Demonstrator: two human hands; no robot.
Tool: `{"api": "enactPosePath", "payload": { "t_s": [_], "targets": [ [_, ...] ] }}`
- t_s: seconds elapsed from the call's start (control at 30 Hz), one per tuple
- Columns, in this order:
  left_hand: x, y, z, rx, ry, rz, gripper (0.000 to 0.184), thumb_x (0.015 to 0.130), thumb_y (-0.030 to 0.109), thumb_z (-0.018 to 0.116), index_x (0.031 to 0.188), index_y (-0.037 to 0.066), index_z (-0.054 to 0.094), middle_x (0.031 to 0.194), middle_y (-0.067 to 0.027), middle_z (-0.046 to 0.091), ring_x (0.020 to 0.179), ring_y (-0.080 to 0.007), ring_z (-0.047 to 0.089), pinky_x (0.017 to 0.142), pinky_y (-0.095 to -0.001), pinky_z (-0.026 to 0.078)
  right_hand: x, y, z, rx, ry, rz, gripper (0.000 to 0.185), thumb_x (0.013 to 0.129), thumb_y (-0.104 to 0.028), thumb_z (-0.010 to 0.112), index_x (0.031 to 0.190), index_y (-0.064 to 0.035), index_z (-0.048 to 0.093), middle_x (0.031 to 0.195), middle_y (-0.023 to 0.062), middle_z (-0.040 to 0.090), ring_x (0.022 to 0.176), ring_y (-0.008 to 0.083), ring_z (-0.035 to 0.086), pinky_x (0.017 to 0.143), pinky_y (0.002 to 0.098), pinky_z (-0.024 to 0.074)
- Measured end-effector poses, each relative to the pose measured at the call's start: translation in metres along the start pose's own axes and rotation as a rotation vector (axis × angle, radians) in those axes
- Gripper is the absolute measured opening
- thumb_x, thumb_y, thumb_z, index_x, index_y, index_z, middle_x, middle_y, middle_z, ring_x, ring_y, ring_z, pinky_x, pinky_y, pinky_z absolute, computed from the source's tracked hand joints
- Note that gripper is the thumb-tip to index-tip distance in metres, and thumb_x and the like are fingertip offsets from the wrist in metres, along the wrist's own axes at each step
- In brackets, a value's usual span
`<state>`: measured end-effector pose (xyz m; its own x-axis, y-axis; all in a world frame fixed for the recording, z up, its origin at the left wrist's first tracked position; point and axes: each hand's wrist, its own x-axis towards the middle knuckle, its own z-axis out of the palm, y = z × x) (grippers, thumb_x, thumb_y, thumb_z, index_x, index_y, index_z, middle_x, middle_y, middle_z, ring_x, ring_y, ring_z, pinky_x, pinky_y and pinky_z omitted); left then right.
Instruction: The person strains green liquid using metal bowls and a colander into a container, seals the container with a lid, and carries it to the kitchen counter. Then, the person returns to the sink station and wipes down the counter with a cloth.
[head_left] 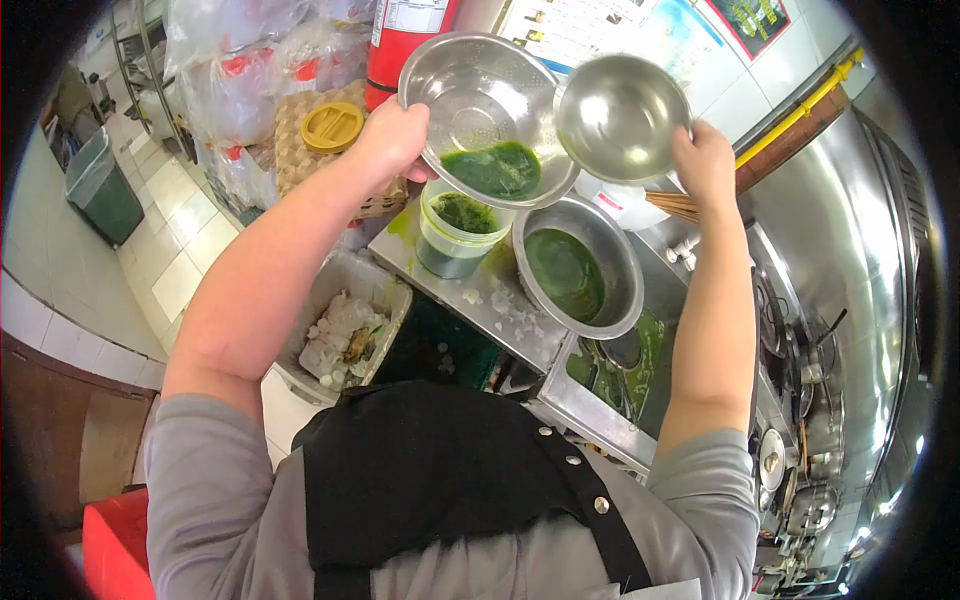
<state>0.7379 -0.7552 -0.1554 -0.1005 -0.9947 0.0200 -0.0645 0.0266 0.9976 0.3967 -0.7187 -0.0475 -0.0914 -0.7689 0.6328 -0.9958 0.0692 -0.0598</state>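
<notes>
My left hand [392, 143] grips the rim of a metal colander [480, 85], which is tilted. A pool of dark green liquid [497, 169] lies in its lower side. Below the colander a translucent plastic tub [447, 249] holds more green liquid with pulpy bits on top. In my right hand [705, 165] is a smaller metal bowl [622, 115], held by its rim with its shiny inside facing me and slightly blurred. Under it a large metal basin [628, 290] contains green liquid and stands partly over the sink.
Green liquid and utensils lie in the sink [640, 370]. A waste bin [395, 315] stands below the counter [500, 315]. A yellow lid [333, 127] rests on egg trays, beside a red fire extinguisher [385, 65]. Pans line the stove [790, 400] at right.
</notes>
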Motion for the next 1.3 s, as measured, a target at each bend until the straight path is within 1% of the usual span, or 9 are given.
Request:
{"api": "enactPosePath", "payload": {
  "t_s": [0.2, 0.37, 0.6, 0.63, 0.73, 0.87, 1.0, 1.1, 1.3],
  "targets": [
    [0.002, -0.005, -0.001, 0.017, 0.003, 0.009, 0.038, 0.090, 0.018, 0.036, 0.118, -0.002, 0.051, 0.089, -0.0167, 0.066, 0.060, -0.0221, 0.067, 0.049, -0.0308, 0.054, -0.058, 0.091, 0.045, 0.153, -0.421, 0.259, 0.030, 0.081, -0.024, 0.052, 0.079, 0.0035, 0.065, 0.063, 0.0168, 0.065, 0.050, 0.0238, 0.066, 0.053, 0.0364, 0.0527],
    [0.004, -0.005, -0.003, 0.007, -0.038, 0.014, 0.039, 0.091, 0.020, 0.036, 0.120, -0.002, 0.051, 0.091, -0.0172, 0.066, 0.062, -0.0228, 0.068, 0.051, -0.0323, 0.055, -0.105, 0.092, 0.079, 0.165, -0.669, 0.514, 0.027, 0.082, -0.021, 0.056, 0.077, 0.0036, 0.064, 0.063, 0.0151, 0.065, 0.052, 0.0238, 0.067, 0.053, 0.0362, 0.0528],
    [0.005, -0.005, -0.002, -0.018, -0.033, 0.008, 0.038, 0.088, 0.021, 0.039, 0.117, 0.000, 0.052, 0.087, -0.0119, 0.066, 0.064, -0.0174, 0.065, 0.046, -0.0293, 0.053, -0.129, 0.100, 0.117, 0.034, -0.905, 0.402, 0.026, 0.081, -0.021, 0.059, 0.079, 0.0043, 0.065, 0.066, 0.0165, 0.065, 0.052, 0.0245, 0.067, 0.059, 0.0366, 0.0536],
    [0.004, -0.005, -0.003, -0.020, -0.036, 0.002, 0.038, 0.088, 0.021, 0.039, 0.117, 0.000, 0.052, 0.087, -0.0119, 0.066, 0.064, -0.0174, 0.065, 0.046, -0.0293, 0.053, -0.125, 0.099, 0.115, -0.065, -0.946, 0.394, 0.027, 0.082, -0.024, 0.059, 0.083, 0.0020, 0.066, 0.074, 0.0175, 0.068, 0.063, 0.0275, 0.069, 0.068, 0.0394, 0.0537],
    [0.002, -0.001, -0.003, -0.025, -0.034, -0.004, 0.039, 0.088, 0.021, 0.040, 0.117, -0.001, 0.052, 0.087, -0.0121, 0.066, 0.064, -0.0175, 0.065, 0.046, -0.0295, 0.053, -0.101, 0.093, 0.119, -0.208, -0.416, 0.071, 0.028, 0.083, -0.027, 0.058, 0.086, -0.0010, 0.068, 0.084, 0.0174, 0.069, 0.080, 0.0312, 0.068, 0.077, 0.0397, 0.0519],
    [-0.005, 0.003, -0.001, -0.059, -0.037, -0.009, 0.039, 0.088, 0.021, 0.040, 0.117, -0.001, 0.052, 0.088, -0.0130, 0.066, 0.064, -0.0177, 0.066, 0.046, -0.0301, 0.054, -0.053, -0.001, 0.062, 0.387, -0.355, -0.087, 0.027, 0.087, -0.016, 0.048, 0.099, -0.0042, 0.069, 0.097, 0.0183, 0.068, 0.093, 0.0331, 0.065, 0.086, 0.0388, 0.0494],
    [0.000, -0.001, 0.000, -0.058, -0.008, -0.010, 0.039, 0.087, 0.021, 0.040, 0.118, -0.002, 0.051, 0.088, -0.0135, 0.066, 0.064, -0.0185, 0.066, 0.047, -0.0309, 0.054, -0.045, -0.084, 0.048, 0.544, -0.594, -0.404, 0.028, 0.084, -0.009, 0.048, 0.103, -0.0015, 0.068, 0.099, 0.0155, 0.068, 0.093, 0.0252, 0.063, 0.087, 0.0336, 0.0470],
    [-0.007, 0.003, 0.001, -0.050, -0.016, 0.010, 0.039, 0.087, 0.021, 0.040, 0.117, -0.002, 0.051, 0.087, -0.0135, 0.066, 0.063, -0.0194, 0.066, 0.047, -0.0316, 0.054, -0.046, -0.131, 0.051, 0.353, -0.898, -0.509, 0.029, 0.084, -0.010, 0.048, 0.104, -0.0038, 0.068, 0.098, 0.0145, 0.069, 0.093, 0.0262, 0.064, 0.086, 0.0342, 0.0478],
    [-0.008, -0.002, -0.004, -0.084, -0.038, -0.034, 0.038, 0.087, 0.021, 0.040, 0.112, -0.004, 0.055, 0.086, -0.0139, 0.065, 0.063, -0.0200, 0.066, 0.047, -0.0319, 0.054, -0.036, -0.141, 0.087, 0.159, -0.922, -0.547, 0.029, 0.082, -0.015, 0.050, 0.102, -0.0083, 0.070, 0.100, 0.0157, 0.068, 0.095, 0.0310, 0.064, 0.085, 0.0380, 0.0491]
  ]
}}
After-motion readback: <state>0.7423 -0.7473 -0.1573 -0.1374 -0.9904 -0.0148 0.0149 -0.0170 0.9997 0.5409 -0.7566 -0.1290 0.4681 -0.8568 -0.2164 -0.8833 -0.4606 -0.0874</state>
